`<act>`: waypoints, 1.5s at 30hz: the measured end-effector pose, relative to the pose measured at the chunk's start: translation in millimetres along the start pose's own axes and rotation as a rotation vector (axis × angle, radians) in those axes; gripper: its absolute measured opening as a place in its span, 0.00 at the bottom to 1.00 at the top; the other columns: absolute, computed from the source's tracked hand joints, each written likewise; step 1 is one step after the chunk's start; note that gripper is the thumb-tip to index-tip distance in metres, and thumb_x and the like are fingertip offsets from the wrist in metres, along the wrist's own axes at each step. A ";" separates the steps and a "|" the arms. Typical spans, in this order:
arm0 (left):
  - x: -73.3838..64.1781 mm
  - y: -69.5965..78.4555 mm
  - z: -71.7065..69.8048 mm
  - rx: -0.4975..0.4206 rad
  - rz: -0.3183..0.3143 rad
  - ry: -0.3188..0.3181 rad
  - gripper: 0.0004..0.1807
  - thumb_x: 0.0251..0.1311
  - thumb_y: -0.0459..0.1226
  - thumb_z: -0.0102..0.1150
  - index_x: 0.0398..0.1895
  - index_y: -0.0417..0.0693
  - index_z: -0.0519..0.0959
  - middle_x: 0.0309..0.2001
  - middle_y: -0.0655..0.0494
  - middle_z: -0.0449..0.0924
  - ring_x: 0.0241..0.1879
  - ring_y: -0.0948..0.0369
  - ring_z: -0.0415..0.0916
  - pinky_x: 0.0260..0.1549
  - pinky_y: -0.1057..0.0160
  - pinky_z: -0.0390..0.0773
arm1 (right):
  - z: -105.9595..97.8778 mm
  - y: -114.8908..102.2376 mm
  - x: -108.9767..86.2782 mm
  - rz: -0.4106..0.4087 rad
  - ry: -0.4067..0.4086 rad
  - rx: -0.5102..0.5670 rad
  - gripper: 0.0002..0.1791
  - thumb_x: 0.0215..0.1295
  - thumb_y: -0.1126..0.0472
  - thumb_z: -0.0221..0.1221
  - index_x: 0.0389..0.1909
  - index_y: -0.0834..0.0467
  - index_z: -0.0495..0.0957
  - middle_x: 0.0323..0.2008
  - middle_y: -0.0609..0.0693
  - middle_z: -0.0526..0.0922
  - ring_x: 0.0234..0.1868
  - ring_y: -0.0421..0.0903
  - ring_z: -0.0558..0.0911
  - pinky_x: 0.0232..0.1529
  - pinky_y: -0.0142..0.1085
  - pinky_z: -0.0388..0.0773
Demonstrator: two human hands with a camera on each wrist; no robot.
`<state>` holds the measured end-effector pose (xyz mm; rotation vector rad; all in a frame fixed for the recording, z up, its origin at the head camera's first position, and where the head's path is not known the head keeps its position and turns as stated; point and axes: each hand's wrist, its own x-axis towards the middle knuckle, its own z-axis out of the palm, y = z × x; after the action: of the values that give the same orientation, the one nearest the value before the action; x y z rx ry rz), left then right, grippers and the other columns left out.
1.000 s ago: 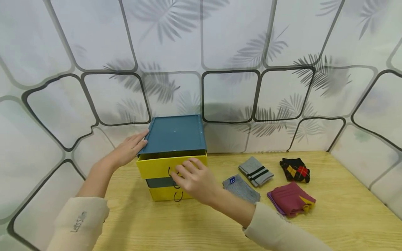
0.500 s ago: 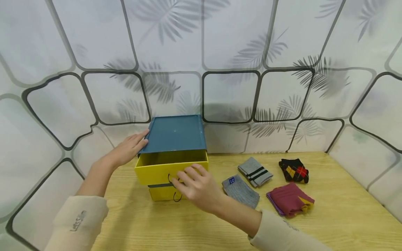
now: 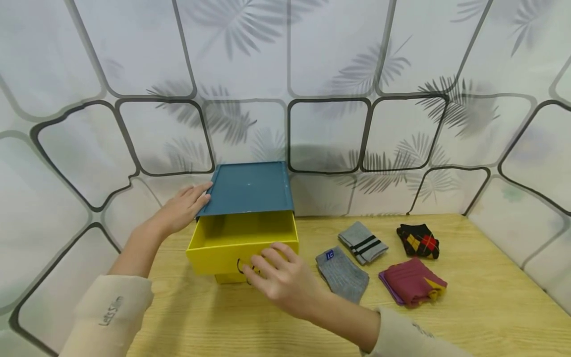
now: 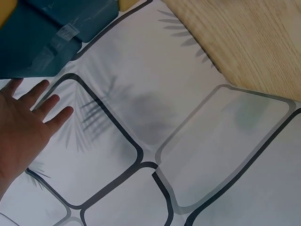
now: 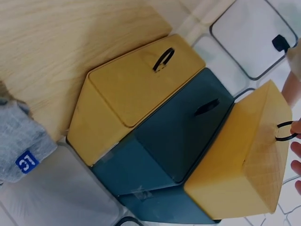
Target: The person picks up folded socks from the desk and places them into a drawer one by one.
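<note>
A small drawer cabinet with a blue top [image 3: 250, 188] stands against the back wall. Its top yellow drawer [image 3: 211, 261] is pulled well out, and its visible inside is bare. My right hand [image 3: 283, 282] holds the black loop handle [image 5: 285, 131] on that drawer's front, fingers curled at the loop. My left hand [image 3: 180, 210] rests against the left edge of the cabinet top with its fingers fairly straight; in the left wrist view they are spread beside the blue side wall [image 4: 42, 42]. Below, a blue drawer [image 5: 181, 127] and a yellow drawer [image 5: 141, 80] are closed.
Folded socks lie on the wooden table [image 3: 482, 307] to the right: a grey ribbed pair [image 3: 342, 275] with a blue tag, a grey pair with black stripes [image 3: 363, 243], a black argyle pair [image 3: 418, 241] and a maroon pair [image 3: 412, 282]. A patterned sheet [image 3: 330, 134] covers the walls.
The top yellow drawer has slid out toward me with my right hand on its loop, showing more of its inside. My left hand has stayed at the cabinet's left edge.
</note>
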<state>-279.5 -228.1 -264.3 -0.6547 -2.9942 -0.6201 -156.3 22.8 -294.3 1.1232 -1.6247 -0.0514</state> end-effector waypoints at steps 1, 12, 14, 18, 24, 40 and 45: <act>0.2 -0.2 0.7 -0.004 -0.003 0.001 0.31 0.58 0.56 0.22 0.62 0.53 0.44 0.61 0.44 0.41 0.58 0.46 0.33 0.49 0.42 0.39 | -1.5 -1.4 0.0 0.002 0.007 -0.002 0.14 0.57 0.67 0.46 0.23 0.53 0.80 0.24 0.46 0.75 0.27 0.42 0.72 0.36 0.34 0.69; 1.5 -3.3 4.7 -0.040 -0.018 -0.001 0.31 0.57 0.57 0.22 0.63 0.56 0.43 0.61 0.45 0.41 0.58 0.46 0.33 0.48 0.42 0.38 | -7.0 -11.3 -5.1 0.007 0.065 -0.014 0.12 0.56 0.67 0.48 0.22 0.54 0.79 0.23 0.46 0.75 0.25 0.42 0.72 0.34 0.33 0.69; 1.7 -3.4 5.0 -0.045 -0.021 -0.004 0.31 0.57 0.57 0.22 0.63 0.56 0.43 0.61 0.46 0.41 0.58 0.47 0.33 0.49 0.42 0.38 | -8.0 -11.5 -6.0 0.001 0.090 -0.010 0.11 0.55 0.67 0.49 0.21 0.54 0.79 0.23 0.46 0.75 0.25 0.42 0.72 0.33 0.33 0.70; 1.4 -3.6 4.9 -0.053 -0.025 -0.010 0.31 0.57 0.57 0.21 0.63 0.57 0.42 0.61 0.46 0.40 0.58 0.47 0.33 0.48 0.41 0.38 | -11.6 -13.4 -6.3 -0.001 0.100 0.008 0.11 0.55 0.67 0.49 0.22 0.54 0.79 0.23 0.46 0.74 0.24 0.42 0.72 0.32 0.33 0.70; -0.1 -3.2 4.5 -0.062 -0.027 -0.010 0.31 0.57 0.57 0.22 0.63 0.57 0.42 0.61 0.46 0.40 0.58 0.46 0.33 0.48 0.41 0.38 | -16.6 -19.8 -1.6 0.009 0.113 0.016 0.10 0.54 0.65 0.50 0.21 0.53 0.79 0.23 0.46 0.74 0.24 0.41 0.71 0.34 0.33 0.69; 1.2 -2.9 5.4 -0.074 -0.017 -0.022 0.31 0.57 0.57 0.22 0.63 0.56 0.41 0.61 0.46 0.41 0.58 0.46 0.35 0.48 0.42 0.40 | -27.1 -34.0 -2.4 -0.038 0.158 0.061 0.11 0.56 0.64 0.49 0.21 0.52 0.79 0.22 0.44 0.74 0.25 0.39 0.72 0.35 0.32 0.69; 1.3 -2.6 5.3 -0.070 -0.013 -0.022 0.31 0.57 0.57 0.22 0.63 0.56 0.41 0.61 0.46 0.42 0.58 0.46 0.36 0.48 0.42 0.40 | -30.5 -36.9 -3.8 -0.025 0.153 0.073 0.12 0.56 0.64 0.48 0.21 0.52 0.79 0.22 0.44 0.74 0.24 0.39 0.71 0.35 0.31 0.69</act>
<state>-281.4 -227.7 -270.0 -0.6500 -3.0111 -0.7265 -109.7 20.1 -305.5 1.1747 -1.4864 0.0769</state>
